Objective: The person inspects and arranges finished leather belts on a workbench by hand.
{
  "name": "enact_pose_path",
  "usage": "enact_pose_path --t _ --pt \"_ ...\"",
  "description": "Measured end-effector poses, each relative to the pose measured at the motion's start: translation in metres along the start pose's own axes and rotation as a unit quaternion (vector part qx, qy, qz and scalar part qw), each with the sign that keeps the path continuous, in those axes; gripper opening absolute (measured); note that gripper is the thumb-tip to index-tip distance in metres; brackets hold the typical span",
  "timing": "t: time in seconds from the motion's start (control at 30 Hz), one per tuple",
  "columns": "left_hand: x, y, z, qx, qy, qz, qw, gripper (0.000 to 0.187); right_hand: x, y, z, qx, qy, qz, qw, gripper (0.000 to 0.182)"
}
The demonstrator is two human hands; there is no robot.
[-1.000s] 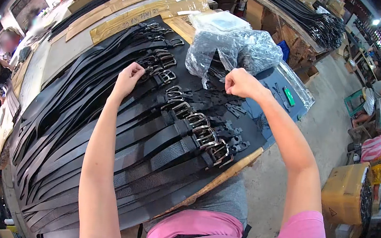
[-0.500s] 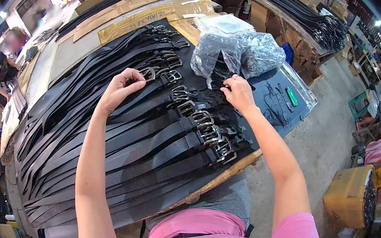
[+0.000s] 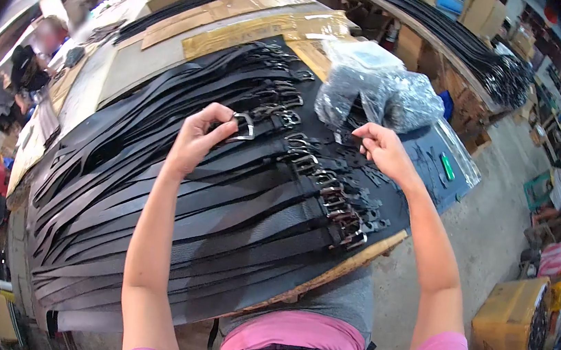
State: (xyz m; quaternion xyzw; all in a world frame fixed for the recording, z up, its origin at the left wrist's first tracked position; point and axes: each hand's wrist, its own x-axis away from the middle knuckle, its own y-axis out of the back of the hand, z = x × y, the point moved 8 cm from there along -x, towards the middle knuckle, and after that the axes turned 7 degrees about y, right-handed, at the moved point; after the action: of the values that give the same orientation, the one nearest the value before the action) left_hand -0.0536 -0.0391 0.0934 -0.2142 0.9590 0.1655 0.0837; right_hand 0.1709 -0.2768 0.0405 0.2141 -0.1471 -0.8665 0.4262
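Observation:
My left hand (image 3: pixel 203 135) is closed in a pinch on a belt by its silver buckle (image 3: pixel 252 129), whose frame points to the right. Below and beside it, many black belts (image 3: pixel 222 199) lie in a row on the table, their metal buckles lined up toward the right. My right hand (image 3: pixel 385 154) is also pinched, just in front of the clear plastic bags (image 3: pixel 410 101). Whatever its fingertips hold is too small to make out. Small black pieces (image 3: pixel 358 163), perhaps belt loops, are scattered between the buckles and that hand.
A green lighter-like object (image 3: pixel 447 166) lies on the dark sheet at the right. Taped cardboard (image 3: pixel 241 37) covers the table's far side. More black straps (image 3: pixel 448 38) are piled behind. Other people (image 3: pixel 33 71) sit at left and far right. A carton (image 3: pixel 508 318) stands at right.
The whole view has shifted, so everything appears further right and lower. The buckle in my left hand now shows more of its frame. My right hand stays near the bags.

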Motion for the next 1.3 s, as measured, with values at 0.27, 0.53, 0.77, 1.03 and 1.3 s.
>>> enact_pose_path --t 0.27,0.53,0.77,1.03,1.3 --pt "0.010 0.008 -0.015 0.218 -0.053 -0.042 0.974 0.021 -0.009 -0.123 0.067 -0.222 0.048 0.113 0.967 0.019" --pt "0.021 -0.003 0.001 0.276 0.014 -0.013 0.961 0.012 -0.020 -0.152 0.148 -0.414 0.156 0.063 0.895 0.031" --pt "0.028 -0.004 0.003 0.303 0.006 0.026 0.953 0.009 -0.021 -0.152 0.169 -0.311 0.173 0.103 0.929 0.030" --pt "0.033 -0.018 -0.001 0.204 0.047 0.052 0.976 0.012 -0.014 -0.136 0.174 -0.140 0.232 0.154 0.950 0.035" --pt "0.032 -0.033 -0.014 0.064 0.000 0.093 0.994 0.029 -0.007 -0.128 0.121 -0.108 0.050 0.244 0.962 0.020"
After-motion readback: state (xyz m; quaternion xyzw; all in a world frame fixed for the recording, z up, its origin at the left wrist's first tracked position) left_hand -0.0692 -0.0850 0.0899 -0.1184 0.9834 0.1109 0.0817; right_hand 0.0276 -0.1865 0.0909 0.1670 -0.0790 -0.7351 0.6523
